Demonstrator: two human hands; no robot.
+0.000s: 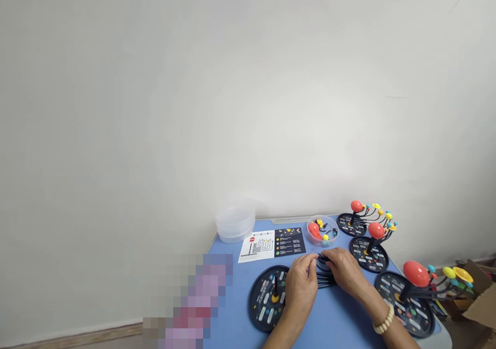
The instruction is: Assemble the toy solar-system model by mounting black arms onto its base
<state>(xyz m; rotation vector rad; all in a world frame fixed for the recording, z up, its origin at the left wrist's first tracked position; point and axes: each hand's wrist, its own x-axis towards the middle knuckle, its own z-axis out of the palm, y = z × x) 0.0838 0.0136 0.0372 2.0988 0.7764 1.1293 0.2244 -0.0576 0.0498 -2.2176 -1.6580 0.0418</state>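
Note:
Several thin black curved rods (324, 279) lie between my two hands on the blue table. My left hand (301, 283) is closed at their left ends, beside a round black base (267, 303) with a short upright post. At their right ends, my right hand (344, 270) has its fingers curled around them, a beaded bracelet on the wrist. An instruction sheet (258, 245) lies flat behind my left hand. Just behind my right hand, a clear round tray (323, 243) holds red, yellow and small black parts.
Three assembled planet models stand along the right side, their red balls (416, 273) on black posts. Stacked clear containers (235, 224) sit at the back left. A pale wall rises behind the table (232, 307). An open cardboard box (480, 302) is at the far right.

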